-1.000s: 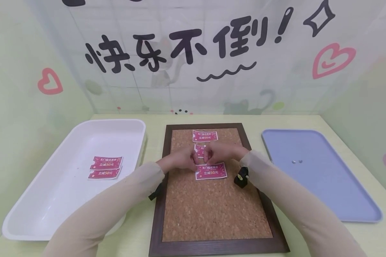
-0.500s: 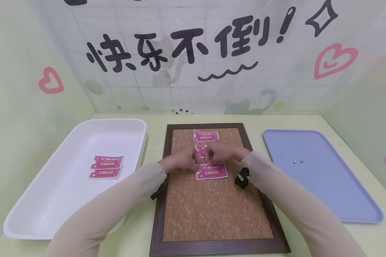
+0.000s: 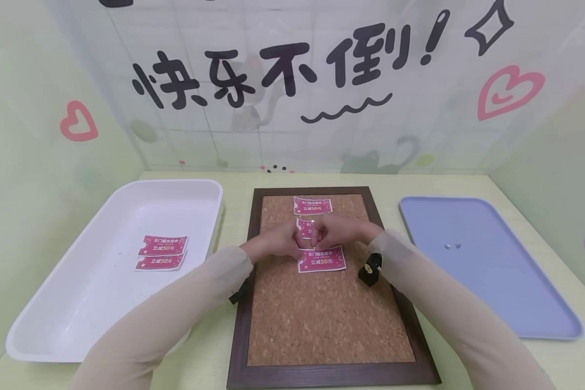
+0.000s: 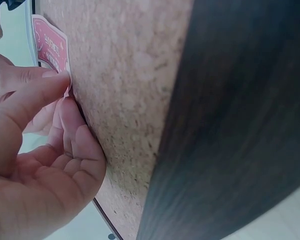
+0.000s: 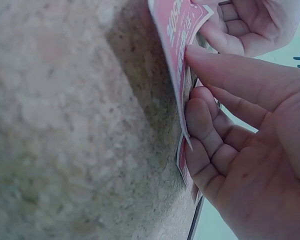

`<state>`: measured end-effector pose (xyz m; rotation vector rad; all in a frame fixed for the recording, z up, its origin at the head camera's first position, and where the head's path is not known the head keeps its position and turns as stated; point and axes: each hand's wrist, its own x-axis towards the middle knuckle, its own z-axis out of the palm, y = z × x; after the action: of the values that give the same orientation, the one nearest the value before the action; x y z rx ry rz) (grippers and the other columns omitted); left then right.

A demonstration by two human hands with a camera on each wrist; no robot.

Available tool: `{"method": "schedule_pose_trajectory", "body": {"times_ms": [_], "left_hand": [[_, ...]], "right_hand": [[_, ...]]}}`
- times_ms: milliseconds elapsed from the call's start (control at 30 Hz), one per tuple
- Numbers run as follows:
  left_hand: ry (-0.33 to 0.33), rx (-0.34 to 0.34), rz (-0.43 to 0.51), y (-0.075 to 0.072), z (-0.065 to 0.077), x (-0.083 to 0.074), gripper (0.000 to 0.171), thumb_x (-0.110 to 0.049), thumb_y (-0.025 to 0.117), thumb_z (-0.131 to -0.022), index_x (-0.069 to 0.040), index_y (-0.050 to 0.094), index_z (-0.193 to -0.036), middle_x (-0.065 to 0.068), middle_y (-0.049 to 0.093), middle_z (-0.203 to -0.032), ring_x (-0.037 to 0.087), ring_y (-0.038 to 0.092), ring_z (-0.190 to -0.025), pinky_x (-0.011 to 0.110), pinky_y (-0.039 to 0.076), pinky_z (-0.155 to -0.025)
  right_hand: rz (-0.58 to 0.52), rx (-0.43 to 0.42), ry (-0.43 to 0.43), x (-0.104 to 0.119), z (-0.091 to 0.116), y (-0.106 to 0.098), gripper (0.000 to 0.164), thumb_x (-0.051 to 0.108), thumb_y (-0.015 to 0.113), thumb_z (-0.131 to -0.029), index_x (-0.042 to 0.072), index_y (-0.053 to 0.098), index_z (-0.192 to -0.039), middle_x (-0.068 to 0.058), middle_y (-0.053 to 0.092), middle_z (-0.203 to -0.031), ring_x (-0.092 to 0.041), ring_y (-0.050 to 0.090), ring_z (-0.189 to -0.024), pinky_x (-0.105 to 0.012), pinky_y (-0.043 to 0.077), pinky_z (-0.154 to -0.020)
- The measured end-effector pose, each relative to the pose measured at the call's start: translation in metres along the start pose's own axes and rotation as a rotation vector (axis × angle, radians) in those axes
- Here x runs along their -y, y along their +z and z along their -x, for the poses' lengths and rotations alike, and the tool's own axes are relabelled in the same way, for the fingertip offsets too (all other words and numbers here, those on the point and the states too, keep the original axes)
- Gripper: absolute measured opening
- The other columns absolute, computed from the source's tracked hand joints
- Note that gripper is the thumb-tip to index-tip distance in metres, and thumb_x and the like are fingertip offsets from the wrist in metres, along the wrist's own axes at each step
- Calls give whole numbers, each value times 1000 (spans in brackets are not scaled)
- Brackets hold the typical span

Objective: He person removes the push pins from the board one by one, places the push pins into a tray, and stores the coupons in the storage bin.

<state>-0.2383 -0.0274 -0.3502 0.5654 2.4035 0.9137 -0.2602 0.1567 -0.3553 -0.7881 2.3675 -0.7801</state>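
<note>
A pink paper coupon [image 3: 324, 261] with a white border lies over the framed corkboard [image 3: 326, 319], below the hands. At its upper left corner, my left hand [image 3: 281, 239] pinches the paper between thumb and finger. My right hand [image 3: 340, 229] holds the top edge a little further right, with the thumb [image 5: 215, 62] against the printed face and the other fingers curled below. In the right wrist view the coupon's near edge tilts up from the cork and casts a shadow. Another coupon [image 3: 303, 229] sits behind the hands, partly hidden by them. A third coupon [image 3: 313, 206] lies at the board's top.
On the left stands a white tub [image 3: 102, 309] with two overlapping coupons [image 3: 163, 247] inside. A blue tray [image 3: 497, 292] on the right bears two tiny shiny pieces [image 3: 447, 246]. The wall [image 3: 253, 146] with large lettering closes off the back of the table.
The head view has shifted very slightly, so everything sits a few pixels further right. Both hands keep their place on the coupon.
</note>
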Motion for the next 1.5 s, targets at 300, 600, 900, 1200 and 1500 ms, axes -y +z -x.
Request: {"method": "schedule_pose_trajectory", "body": {"times_ms": [300,600,900,1200,1500], "left_hand": [[-7,9,-7,-1,0,1,15,-6,72,-76,-3,61,-86,4,61,-78,18,55,-68,25,42,-57],[-8,27,-5,-2,-1,0,14,-3,71,-76,-2,60,-86,5,61,-78,17,56,-69,24,42,-58],[-8,33,3,-3,-3,0,12,-4,71,-77,-2,62,-84,4,63,-77,17,55,-67,24,41,-56],[-8,36,11,-2,-3,1,11,-2,71,-76,-2,62,-82,4,63,-76,17,56,-66,23,41,-56],[-17,26,3,-3,-2,2,12,-6,72,-76,-4,62,-82,3,63,-77,17,56,-67,25,42,-57]], "right_hand": [[22,19,28,2,0,0,4,6,66,-83,4,66,-86,-1,61,-80,-14,56,-72,-25,46,-67],[4,30,10,5,4,-4,3,6,65,-84,6,67,-86,-1,63,-81,-15,58,-73,-25,47,-70],[35,21,39,6,4,-4,4,8,65,-84,9,69,-87,1,64,-80,-14,59,-73,-24,47,-70],[50,44,0,4,3,-3,5,10,65,-85,9,68,-88,2,64,-79,-14,59,-69,-23,47,-67],[40,53,-19,3,3,-6,6,11,64,-85,10,69,-89,2,64,-80,-15,59,-70,-24,47,-68]]}}
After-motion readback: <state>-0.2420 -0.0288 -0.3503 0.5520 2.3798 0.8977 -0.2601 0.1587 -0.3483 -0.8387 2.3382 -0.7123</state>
